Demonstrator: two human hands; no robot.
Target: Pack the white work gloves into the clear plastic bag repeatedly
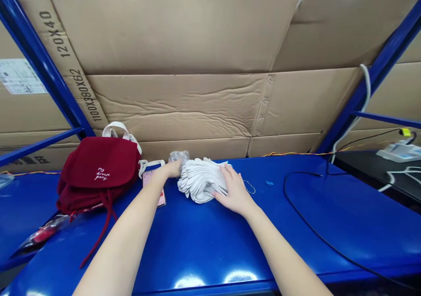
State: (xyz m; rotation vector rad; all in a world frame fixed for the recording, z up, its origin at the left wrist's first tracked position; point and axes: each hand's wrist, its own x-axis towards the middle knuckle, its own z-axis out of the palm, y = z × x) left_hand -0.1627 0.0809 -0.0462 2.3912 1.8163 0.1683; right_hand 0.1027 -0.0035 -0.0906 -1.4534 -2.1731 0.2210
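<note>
A bundle of white knitted gloves (200, 180) lies on the blue metal surface in front of me. My right hand (234, 188) rests on the bundle's right side, thumb and fingers apart. At the bundle's left end is my left hand (173, 169), beside a crumpled piece of clear plastic (180, 155). Its fingertips are hidden, so I cannot tell whether it grips the plastic or the gloves. A pink phone (161, 200) lies partly covered by my left forearm. A loose thread loop (250, 187) shows just right of my right hand.
To the left sits a dark red backpack (98, 162) with trailing cords. Behind the blue surface (210, 247) stands a cardboard wall (184, 98) between blue posts. A black cable (305, 221) curves across the right side. A small blue scrap (269, 183) lies nearby.
</note>
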